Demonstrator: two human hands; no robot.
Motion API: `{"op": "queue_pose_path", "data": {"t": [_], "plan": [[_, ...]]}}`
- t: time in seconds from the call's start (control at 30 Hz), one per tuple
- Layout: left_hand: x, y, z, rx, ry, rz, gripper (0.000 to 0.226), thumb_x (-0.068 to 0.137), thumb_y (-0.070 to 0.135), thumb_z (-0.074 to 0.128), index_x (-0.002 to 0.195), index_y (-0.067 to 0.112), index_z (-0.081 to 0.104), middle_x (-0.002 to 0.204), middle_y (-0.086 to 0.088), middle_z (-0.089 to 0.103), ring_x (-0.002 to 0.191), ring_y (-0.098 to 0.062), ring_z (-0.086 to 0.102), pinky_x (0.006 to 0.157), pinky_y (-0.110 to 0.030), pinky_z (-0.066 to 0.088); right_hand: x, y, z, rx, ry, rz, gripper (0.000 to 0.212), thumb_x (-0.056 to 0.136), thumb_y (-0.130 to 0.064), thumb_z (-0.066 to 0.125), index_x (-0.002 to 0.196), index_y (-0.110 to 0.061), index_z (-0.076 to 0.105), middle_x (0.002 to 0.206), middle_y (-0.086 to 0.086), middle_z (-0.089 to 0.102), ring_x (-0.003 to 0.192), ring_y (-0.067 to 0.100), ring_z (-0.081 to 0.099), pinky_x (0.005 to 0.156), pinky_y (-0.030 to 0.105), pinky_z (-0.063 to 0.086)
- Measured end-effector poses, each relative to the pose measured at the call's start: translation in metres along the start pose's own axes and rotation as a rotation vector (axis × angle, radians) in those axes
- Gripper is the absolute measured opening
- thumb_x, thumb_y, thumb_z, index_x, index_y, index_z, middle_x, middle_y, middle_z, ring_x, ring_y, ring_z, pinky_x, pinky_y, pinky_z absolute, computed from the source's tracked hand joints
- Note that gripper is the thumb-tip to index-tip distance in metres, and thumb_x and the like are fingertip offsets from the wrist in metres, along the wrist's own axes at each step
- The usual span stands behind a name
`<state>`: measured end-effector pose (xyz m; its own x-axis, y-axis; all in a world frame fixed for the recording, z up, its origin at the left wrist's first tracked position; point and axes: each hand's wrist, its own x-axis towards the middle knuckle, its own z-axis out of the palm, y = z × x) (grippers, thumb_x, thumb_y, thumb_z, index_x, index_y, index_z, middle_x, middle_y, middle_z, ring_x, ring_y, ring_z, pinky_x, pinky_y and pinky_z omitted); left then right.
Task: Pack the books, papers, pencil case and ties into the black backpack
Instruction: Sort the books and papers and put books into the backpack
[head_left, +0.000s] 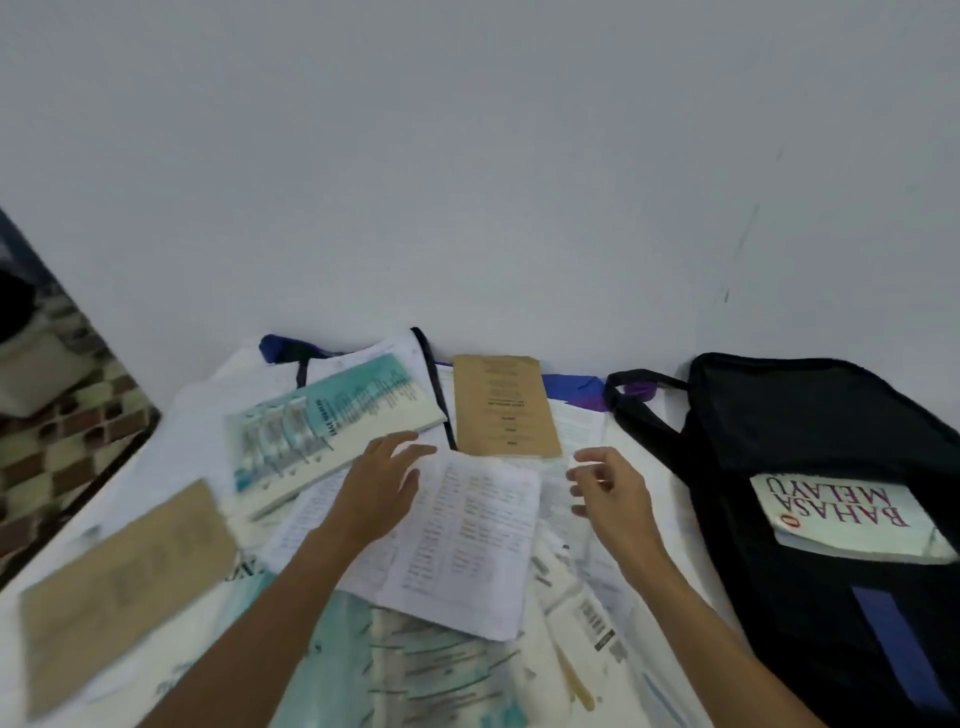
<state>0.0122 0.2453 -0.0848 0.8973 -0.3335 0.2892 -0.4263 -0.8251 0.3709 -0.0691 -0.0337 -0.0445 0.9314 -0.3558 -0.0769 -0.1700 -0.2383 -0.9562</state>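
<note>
The white printed sheet of paper lay directly between my two hands, on top of the pile of loose papers. Its long axis ran away from me toward the wall, tipped a little to the right. My left hand was the nearer: its fingers were spread and straight, resting flat over the sheet's far left corner and gripping nothing. My right hand hovered just beside the sheet's right edge with its fingers loosely curled, and I could see nothing held in them.

The open black fabric backpack lay to my right, well past the right hand, with a white softcover book titled Bahasa Melayu already sitting in its mouth. I judged the sheet would have to travel rightward, so the left hand could lift or slide its edge and the right hand take it toward the bag.
</note>
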Motion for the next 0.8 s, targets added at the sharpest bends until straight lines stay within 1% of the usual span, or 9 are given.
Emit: {"op": "queue_pose_path", "data": {"t": [0.1,0.2,0.3,0.47,0.63,0.67,0.73,0.77,0.8], "plan": [[-0.005,-0.046,-0.022,0.019,0.033,-0.091,0.036,0.090,0.011,0.060,0.124,0.023,0.063,0.134,-0.006,0.057,0.123,-0.030,0.051,0.103,-0.048,0.044,0.011,-0.020,0.055,0.024,-0.107,0.031,0.015,0.099,-0.011,0.051,0.106,-0.018,0.062,0.103,0.010,0.068,0.085,0.022,0.067,0.076,0.036,0.061],[-0.008,-0.077,-0.035,0.060,-0.064,-0.229,0.044,0.092,0.018,0.058,0.134,0.030,0.054,0.146,-0.001,0.046,0.134,-0.025,0.041,0.112,-0.046,0.034,0.025,-0.033,0.099,0.028,-0.190,0.077,0.017,0.099,-0.016,0.054,0.114,-0.018,0.060,0.110,0.009,0.066,0.088,0.022,0.068,0.077,0.036,0.061],[-0.010,-0.103,-0.041,0.096,-0.235,-0.300,0.060,0.088,0.020,0.058,0.143,0.034,0.040,0.153,0.002,0.034,0.140,-0.022,0.030,0.117,-0.048,0.024,0.041,-0.044,0.134,-0.040,-0.274,0.129,0.033,0.099,-0.015,0.052,0.132,-0.019,0.053,0.113,0.002,0.061,0.089,0.022,0.067,0.075,0.035,0.060],[-0.013,-0.132,-0.043,0.068,-0.397,-0.260,0.073,0.083,0.028,0.056,0.148,0.039,0.025,0.160,0.002,0.019,0.146,-0.023,0.017,0.119,-0.051,0.016,0.073,-0.052,0.169,-0.188,-0.378,0.145,0.057,0.099,-0.015,0.051,0.152,-0.022,0.031,0.150,0.003,0.039,0.088,0.024,0.070,0.056,0.027,0.057],[-0.012,-0.139,-0.049,0.085,-0.442,-0.258,0.072,0.084,0.032,0.058,0.146,0.045,0.025,0.162,0.002,0.007,0.148,-0.025,0.006,0.115,-0.055,0.014,0.096,-0.049,0.191,-0.344,-0.384,0.140,0.051,0.099,-0.009,0.045,0.148,-0.019,0.036,0.110,0.011,0.064,0.060,0.019,0.062,0.046,0.025,0.052],[-0.011,-0.142,-0.051,0.078,-0.456,-0.258,0.072,0.084,0.033,0.059,0.145,0.048,0.024,0.162,0.003,0.007,0.148,-0.025,0.006,0.115,-0.055,0.015,0.100,-0.047,0.197,-0.386,-0.355,0.118,0.051,0.098,-0.009,0.045,0.148,-0.018,0.037,0.114,0.013,0.064,0.064,0.021,0.063,0.048,0.026,0.053],[-0.008,-0.147,-0.055,0.074,-0.482,-0.242,0.072,0.085,0.036,0.062,0.145,0.051,0.024,0.162,0.005,0.008,0.147,-0.025,0.009,0.115,-0.056,0.017,0.104,-0.046,0.203,-0.504,-0.273,0.044,0.048,0.097,-0.014,0.048,0.145,-0.013,0.042,0.128,0.012,0.060,0.091,0.028,0.067,0.070,0.036,0.058],[-0.007,-0.151,-0.056,0.072,-0.490,-0.234,0.073,0.085,0.039,0.064,0.145,0.051,0.024,0.162,0.007,0.010,0.147,-0.025,0.011,0.115,-0.055,0.019,0.106,-0.047,0.207,-0.552,-0.237,0.020,0.044,0.097,-0.016,0.049,0.140,-0.009,0.047,0.129,0.011,0.060,0.100,0.029,0.065,0.079,0.038,0.056],[-0.006,-0.152,-0.059,0.073,-0.494,-0.229,0.074,0.084,0.042,0.065,0.145,0.051,0.025,0.161,0.007,0.012,0.146,-0.025,0.013,0.114,-0.053,0.021,0.107,-0.046,0.209,-0.569,-0.210,0.014,0.037,0.097,-0.017,0.050,0.132,-0.006,0.052,0.123,0.011,0.062,0.099,0.029,0.065,0.080,0.039,0.054]]}}
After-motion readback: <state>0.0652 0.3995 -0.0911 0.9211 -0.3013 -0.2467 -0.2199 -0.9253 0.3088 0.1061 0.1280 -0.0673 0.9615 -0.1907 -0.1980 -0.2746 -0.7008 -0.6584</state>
